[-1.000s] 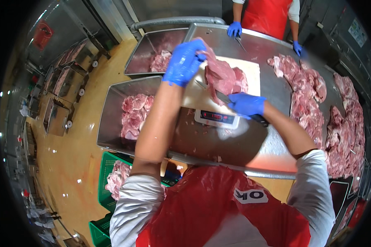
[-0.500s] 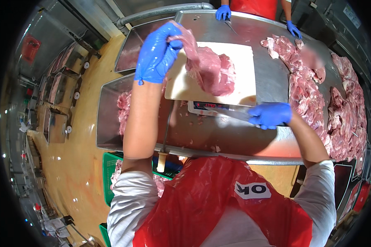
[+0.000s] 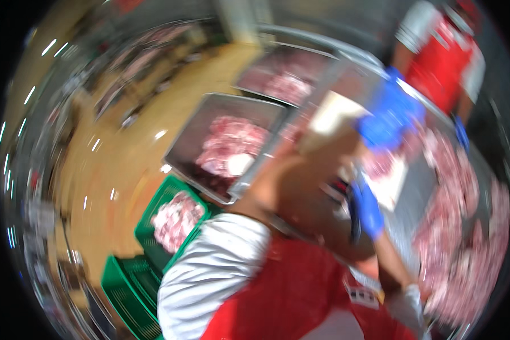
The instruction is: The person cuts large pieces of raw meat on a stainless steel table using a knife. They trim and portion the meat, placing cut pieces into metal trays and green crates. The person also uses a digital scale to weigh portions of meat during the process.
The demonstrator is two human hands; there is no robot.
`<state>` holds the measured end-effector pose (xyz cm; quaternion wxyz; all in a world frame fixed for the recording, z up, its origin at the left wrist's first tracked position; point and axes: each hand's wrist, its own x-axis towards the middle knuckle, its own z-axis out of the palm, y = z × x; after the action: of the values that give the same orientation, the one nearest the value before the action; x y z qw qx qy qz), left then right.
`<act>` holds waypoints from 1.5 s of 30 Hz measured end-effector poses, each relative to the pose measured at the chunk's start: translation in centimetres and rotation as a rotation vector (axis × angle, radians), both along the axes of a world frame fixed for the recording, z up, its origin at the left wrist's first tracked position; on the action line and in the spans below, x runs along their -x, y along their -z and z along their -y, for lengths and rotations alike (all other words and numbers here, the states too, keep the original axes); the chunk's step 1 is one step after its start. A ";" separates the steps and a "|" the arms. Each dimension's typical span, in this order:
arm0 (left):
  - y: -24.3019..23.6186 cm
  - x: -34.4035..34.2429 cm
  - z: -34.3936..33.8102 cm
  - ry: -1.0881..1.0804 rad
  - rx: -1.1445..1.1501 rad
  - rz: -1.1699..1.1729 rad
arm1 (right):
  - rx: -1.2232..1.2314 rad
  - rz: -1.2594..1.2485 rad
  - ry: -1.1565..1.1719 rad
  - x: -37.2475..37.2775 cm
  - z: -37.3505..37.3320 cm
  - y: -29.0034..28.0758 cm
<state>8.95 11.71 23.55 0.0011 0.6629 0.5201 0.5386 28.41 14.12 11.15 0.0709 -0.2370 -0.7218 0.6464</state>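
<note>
Motion smears the view. My left hand [image 3: 388, 113], in a blue glove, is over the far part of the white cutting board [image 3: 330, 116], close beside a piece of raw pink meat [image 3: 378, 165]. Blur hides its fingers, so I cannot tell whether it grips the meat. Nearer to me, my right hand [image 3: 369, 208], also blue-gloved, is closed round a knife [image 3: 355, 218] whose dark handle shows; the blade is too blurred to follow. By the board's near edge is a small scale [image 3: 338, 190], partly hidden.
Two metal tubs [image 3: 181, 122] [image 3: 249, 71] with meat stand left of the metal table. Green crates [image 3: 144, 218] [image 3: 116, 283] sit nearer, one with trimmings [image 3: 177, 220]. Long heaps of meat [image 3: 447, 226] cover the table's right side. A co-worker in a red apron [image 3: 445, 62] stands across it.
The view has swung left, showing more of the tubs and crates. My left hand has come down from its raised hold on the meat's flap, and my hands are closer together.
</note>
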 end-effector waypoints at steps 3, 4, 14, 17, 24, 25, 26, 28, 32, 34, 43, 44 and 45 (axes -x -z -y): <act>3.2 -2.8 -2.0 0.211 0.055 0.386 | 0.452 -0.012 0.179 -1.2 0.8 7.4; 4.0 -3.1 -1.4 0.192 0.060 0.436 | 0.518 -0.024 0.173 -0.3 1.1 8.2; 2.9 -4.3 -1.3 0.173 0.118 0.562 | 0.487 -0.220 0.139 4.6 1.9 7.2; 1.7 -3.1 -0.8 0.205 0.152 0.581 | 0.409 -0.240 0.155 1.7 2.1 6.7; -5.6 6.7 -1.1 0.230 0.447 0.738 | 0.223 -0.118 0.440 -7.6 -4.5 4.1; -7.3 9.8 -1.5 0.209 0.452 0.805 | 0.226 -0.116 0.441 -8.6 -5.6 3.7; -8.2 13.6 -2.6 0.205 0.356 0.793 | 0.228 -0.157 0.493 -9.9 -6.0 3.5; -9.2 26.9 -2.0 0.208 0.303 0.621 | 0.196 -0.177 0.488 -9.7 -6.8 3.3; -3.2 26.8 -0.9 -0.806 0.293 0.146 | 0.207 -0.248 0.606 -12.7 -7.6 3.8; 2.8 24.8 0.0 -0.453 0.361 -0.059 | 0.204 -0.202 0.686 -13.9 -7.1 3.7; 16.0 17.9 9.3 -0.382 0.789 0.930 | 0.159 -0.187 0.766 -14.4 -8.8 4.4; 16.5 17.9 9.8 -0.391 0.790 0.941 | 0.151 -0.199 0.763 -13.8 -9.2 4.2; 17.2 17.7 10.1 -0.364 0.801 0.946 | 0.144 -0.212 0.760 -13.0 -9.6 4.1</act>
<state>-8.75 1.62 6.36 0.3860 0.2034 0.7283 0.5283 41.45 23.70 7.05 0.3620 -0.4236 -0.5242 0.6440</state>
